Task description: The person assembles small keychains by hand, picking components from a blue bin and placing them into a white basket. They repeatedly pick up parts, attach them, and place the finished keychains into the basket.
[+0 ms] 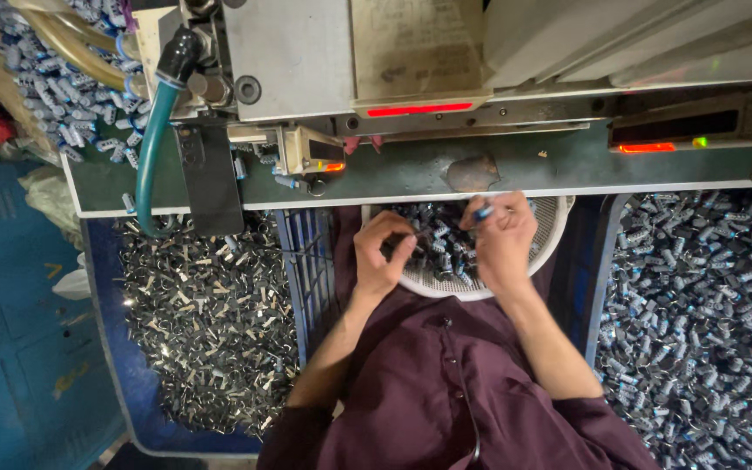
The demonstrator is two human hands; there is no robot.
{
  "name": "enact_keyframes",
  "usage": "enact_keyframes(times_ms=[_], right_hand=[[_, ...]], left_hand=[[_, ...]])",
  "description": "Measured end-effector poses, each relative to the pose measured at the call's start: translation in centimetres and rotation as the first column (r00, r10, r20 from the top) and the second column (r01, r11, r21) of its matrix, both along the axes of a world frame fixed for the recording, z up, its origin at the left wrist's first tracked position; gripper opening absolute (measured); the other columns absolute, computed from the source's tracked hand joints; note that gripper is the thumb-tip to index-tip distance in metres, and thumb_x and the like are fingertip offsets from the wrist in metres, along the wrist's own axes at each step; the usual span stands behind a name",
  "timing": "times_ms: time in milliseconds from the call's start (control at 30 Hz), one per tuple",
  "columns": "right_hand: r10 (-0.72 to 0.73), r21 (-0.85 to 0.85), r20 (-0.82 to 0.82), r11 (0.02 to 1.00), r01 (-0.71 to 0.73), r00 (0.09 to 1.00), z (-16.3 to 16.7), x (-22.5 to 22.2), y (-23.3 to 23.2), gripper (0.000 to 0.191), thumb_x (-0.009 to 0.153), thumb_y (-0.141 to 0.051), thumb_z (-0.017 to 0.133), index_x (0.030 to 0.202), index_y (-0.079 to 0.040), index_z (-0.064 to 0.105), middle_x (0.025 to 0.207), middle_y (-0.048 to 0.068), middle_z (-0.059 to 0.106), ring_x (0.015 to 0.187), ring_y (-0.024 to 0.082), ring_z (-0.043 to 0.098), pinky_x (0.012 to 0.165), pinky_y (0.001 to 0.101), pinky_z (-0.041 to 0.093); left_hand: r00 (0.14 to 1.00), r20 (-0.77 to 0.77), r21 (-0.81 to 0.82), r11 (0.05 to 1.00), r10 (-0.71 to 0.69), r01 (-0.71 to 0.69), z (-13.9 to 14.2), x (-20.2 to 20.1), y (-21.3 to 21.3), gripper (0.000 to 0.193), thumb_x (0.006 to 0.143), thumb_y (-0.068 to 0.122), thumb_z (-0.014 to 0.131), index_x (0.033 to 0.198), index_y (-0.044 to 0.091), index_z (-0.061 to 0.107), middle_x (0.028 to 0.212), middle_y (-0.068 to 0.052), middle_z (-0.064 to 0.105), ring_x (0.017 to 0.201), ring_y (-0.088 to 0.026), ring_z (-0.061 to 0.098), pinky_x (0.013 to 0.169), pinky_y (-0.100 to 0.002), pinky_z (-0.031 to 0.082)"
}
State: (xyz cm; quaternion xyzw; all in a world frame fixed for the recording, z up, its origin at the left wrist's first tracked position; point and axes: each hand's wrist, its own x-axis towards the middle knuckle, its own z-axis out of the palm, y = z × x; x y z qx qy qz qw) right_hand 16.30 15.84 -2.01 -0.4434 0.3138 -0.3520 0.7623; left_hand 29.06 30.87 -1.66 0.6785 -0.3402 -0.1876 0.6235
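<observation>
Machine [446, 52] above green desk [393, 178]. Bin of metal clips [211, 322], left; bin of caps [698, 322], right. White basket [557, 222] in lap. Left hand [380, 257] curled in basket, contents unclear. Right hand [505, 239] pinching blue-tipped part [483, 211].

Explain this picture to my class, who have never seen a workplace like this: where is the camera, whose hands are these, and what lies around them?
The camera sits on the worker's head and looks straight down, so both hands are the worker's own. The left hand pinches a small dark piece. The right hand holds a small part with a blue tip in its grip. Both hover over a round white basket of small parts on the lap. Ahead is a grey machine with red lights and a green hose. A bin of small metal clips lies to the left, and a heap of blue-and-silver parts to the right.
</observation>
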Motion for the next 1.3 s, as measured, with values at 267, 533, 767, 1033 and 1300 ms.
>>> enact_keyframes(times_ms=[267,533,767,1033,1300], right_hand=[[-0.069,-0.904,0.047,0.421,0.071,0.997,7.4,6.0,-9.1,0.035,0.092,0.021,0.062,0.116,-0.001,0.050,0.108,0.021,0.067,0.090,0.034,0.072,0.075,0.0396,0.059],[-0.140,-0.929,-0.367,0.018,-0.369,0.919,8.8,8.7,-12.7,0.035,0.089,0.008,0.065,0.119,-0.009,0.071,0.114,0.013,0.070,0.108,0.040,0.066,0.098,0.0508,0.051],[-0.222,-0.963,-0.264,0.000,-0.271,0.939,12.1,5.1,-9.4,0.033,0.077,0.007,0.066,0.104,-0.010,0.075,0.111,0.010,0.076,0.106,0.039,0.066,0.092,0.0489,0.054],[0.044,-0.817,-0.432,0.405,-0.412,0.901,4.7,0.9,-1.0,0.030,0.078,0.009,0.073,0.105,-0.003,0.069,0.107,0.012,0.075,0.101,0.029,0.070,0.084,0.0370,0.055],[0.171,-0.649,-0.533,0.546,-0.530,0.829,2.0,-1.0,1.1,0.053,0.078,-0.002,0.078,0.128,0.000,0.057,0.129,0.018,0.064,0.117,0.037,0.061,0.099,0.0427,0.050]], left_hand=[[0.949,-0.292,0.134,0.988,0.116,-0.080,-2.4,-0.9,0.1,0.009,0.093,-0.003,0.065,0.101,-0.003,0.068,0.090,-0.006,0.073,0.084,-0.010,0.066,0.076,-0.025,0.052],[0.903,-0.423,0.006,0.997,0.068,-0.073,-3.8,-0.9,0.3,0.009,0.099,0.003,0.065,0.103,-0.003,0.068,0.096,-0.005,0.072,0.087,-0.010,0.064,0.079,-0.026,0.051],[0.862,-0.506,-0.011,0.998,0.044,-0.057,-3.9,-1.0,0.1,0.013,0.101,0.008,0.064,0.107,-0.003,0.067,0.099,-0.006,0.072,0.086,-0.010,0.064,0.075,-0.025,0.053],[0.712,-0.702,-0.129,0.979,0.024,-0.160,-5.3,-1.9,0.5,0.015,0.106,0.013,0.056,0.108,-0.002,0.059,0.111,-0.009,0.069,0.089,-0.012,0.064,0.078,-0.028,0.056],[0.606,-0.795,-0.207,0.931,0.019,-0.301,-4.8,-3.1,-0.4,0.013,0.111,0.014,0.050,0.104,0.003,0.054,0.104,-0.013,0.067,0.082,-0.020,0.069,0.074,-0.040,0.062]])
